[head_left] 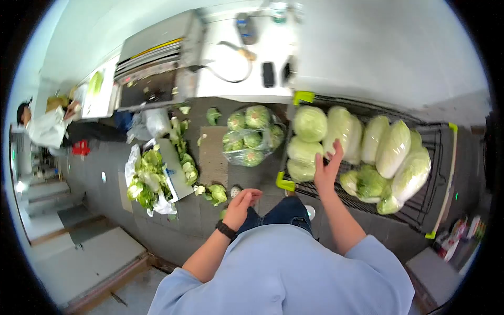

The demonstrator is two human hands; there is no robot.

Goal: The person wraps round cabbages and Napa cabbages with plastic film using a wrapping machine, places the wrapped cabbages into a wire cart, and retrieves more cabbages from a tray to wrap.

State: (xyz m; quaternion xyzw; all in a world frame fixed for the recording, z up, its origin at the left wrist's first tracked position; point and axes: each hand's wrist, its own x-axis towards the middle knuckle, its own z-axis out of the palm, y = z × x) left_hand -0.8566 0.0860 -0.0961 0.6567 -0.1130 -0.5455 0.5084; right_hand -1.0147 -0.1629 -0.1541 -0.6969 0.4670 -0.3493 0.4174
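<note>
My right hand (329,169) is over the left part of a black wire crate (438,157) with yellow-green corners. Its fingers are spread and hold nothing. Wrapped napa cabbages lie about it: one rounded cabbage (303,157) just left of the fingers, a long cabbage (338,126) beyond them. Whether the fingertips touch either is unclear. Further right in the crate are several more, such as a pale long cabbage (394,148) and a leafier green cabbage (371,182). My left hand (245,202), below a dark wristband, is held in front of my body, fingers stretched out and nothing in them.
A clear bag of round cabbages (252,137) stands on the floor ahead. Loose leaves (215,194) and a heap of trimmings (149,181) lie to the left. A white counter (220,84) carries a phone (268,74) and a machine (157,52). Another person (50,126) is far left.
</note>
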